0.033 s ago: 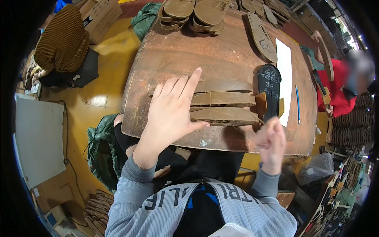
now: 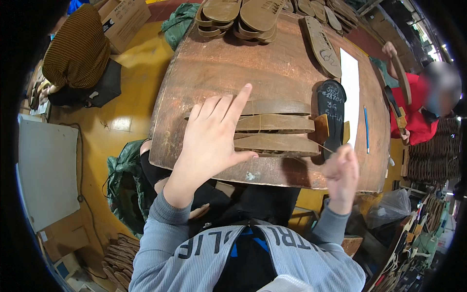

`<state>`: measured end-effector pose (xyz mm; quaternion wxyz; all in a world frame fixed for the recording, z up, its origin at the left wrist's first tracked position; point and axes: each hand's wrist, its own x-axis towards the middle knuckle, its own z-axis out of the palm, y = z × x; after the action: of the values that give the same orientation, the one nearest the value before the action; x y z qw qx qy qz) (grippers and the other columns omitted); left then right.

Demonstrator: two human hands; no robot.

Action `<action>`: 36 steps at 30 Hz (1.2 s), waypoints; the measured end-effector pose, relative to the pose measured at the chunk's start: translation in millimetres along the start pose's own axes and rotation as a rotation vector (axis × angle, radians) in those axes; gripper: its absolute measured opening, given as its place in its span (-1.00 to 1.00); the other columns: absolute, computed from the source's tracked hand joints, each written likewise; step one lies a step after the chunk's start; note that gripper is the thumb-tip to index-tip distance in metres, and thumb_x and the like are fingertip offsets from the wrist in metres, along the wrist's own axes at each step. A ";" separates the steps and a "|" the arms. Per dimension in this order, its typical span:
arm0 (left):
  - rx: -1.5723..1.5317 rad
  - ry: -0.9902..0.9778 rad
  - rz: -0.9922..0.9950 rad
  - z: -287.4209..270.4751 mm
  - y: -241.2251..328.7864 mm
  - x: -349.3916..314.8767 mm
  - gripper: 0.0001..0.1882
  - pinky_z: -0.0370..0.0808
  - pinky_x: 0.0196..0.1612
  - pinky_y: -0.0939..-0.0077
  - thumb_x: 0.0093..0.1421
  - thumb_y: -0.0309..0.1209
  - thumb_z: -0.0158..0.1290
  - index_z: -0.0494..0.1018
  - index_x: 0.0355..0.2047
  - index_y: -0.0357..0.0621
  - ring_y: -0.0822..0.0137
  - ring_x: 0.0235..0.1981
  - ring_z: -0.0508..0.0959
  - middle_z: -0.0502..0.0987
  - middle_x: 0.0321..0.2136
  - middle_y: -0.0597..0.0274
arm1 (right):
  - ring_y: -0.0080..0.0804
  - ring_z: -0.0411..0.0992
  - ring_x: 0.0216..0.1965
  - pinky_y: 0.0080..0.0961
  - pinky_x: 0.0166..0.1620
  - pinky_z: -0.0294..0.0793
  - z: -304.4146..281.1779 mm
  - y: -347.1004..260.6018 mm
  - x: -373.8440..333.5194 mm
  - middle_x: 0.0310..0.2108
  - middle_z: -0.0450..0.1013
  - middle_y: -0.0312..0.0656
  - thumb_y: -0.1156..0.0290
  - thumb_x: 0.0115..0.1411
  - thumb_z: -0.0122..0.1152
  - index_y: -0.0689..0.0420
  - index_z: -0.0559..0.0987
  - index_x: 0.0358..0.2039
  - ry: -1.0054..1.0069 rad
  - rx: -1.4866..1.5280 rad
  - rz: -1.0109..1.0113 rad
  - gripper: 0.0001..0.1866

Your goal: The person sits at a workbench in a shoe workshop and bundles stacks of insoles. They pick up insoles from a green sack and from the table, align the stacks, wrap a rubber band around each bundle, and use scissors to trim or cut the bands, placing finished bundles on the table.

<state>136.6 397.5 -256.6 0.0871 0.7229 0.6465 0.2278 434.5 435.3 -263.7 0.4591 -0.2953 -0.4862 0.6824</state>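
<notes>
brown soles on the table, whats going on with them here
A person's left hand is spread over the left part of several brown soles lined up side by side on the table. The right hand, slightly blurred, seems to pinch a thin strand that runs to the right end of the nearest sole. A black sandal with tan straps lies just to the right of the soles.

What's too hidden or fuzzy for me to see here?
All in the head view:
Left parts of the soles: mostly behind the left hand.
Right hand: its fingers are blurred, so its exact grip on the strand is unclear.
Pile: cut off by the upper edge.
</notes>
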 end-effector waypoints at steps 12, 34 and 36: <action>0.030 0.017 0.134 4.0 -7.5 3.6 0.24 0.14 0.20 0.10 -0.32 -0.07 0.41 0.04 0.37 -0.04 0.04 0.12 0.29 0.32 0.07 0.07 | -0.51 0.44 -0.37 -0.59 -0.29 0.40 27.5 -32.7 52.6 -0.30 0.51 -0.27 0.55 0.25 0.04 0.05 0.58 -0.12 -0.250 -1.047 -0.266 -0.76; -0.095 -0.033 0.281 -4.0 -29.4 18.1 0.29 0.15 0.22 0.13 -0.30 -0.07 0.43 -0.04 0.37 -0.24 0.00 0.11 0.34 0.37 0.03 -0.05 | -0.37 0.50 -0.29 -0.45 -0.23 0.49 115.4 -28.0 125.0 -0.39 0.49 -0.26 0.37 -0.02 0.20 0.03 0.64 -0.58 -1.256 -1.856 -0.981 -0.90; -0.097 -0.045 0.251 -2.8 -26.9 14.2 0.29 0.14 0.23 0.12 -0.30 -0.09 0.44 -0.05 0.38 -0.21 0.01 0.13 0.33 0.36 0.07 -0.04 | -0.36 0.49 -0.29 -0.43 -0.23 0.49 114.7 -24.6 125.7 -0.39 0.49 -0.26 0.36 -0.02 0.20 0.03 0.64 -0.61 -1.310 -1.817 -1.027 -0.88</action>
<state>112.1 414.9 -262.4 0.1073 0.7979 0.5372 0.2517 294.6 507.8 -194.8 -0.0283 0.1158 -0.9824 -0.1439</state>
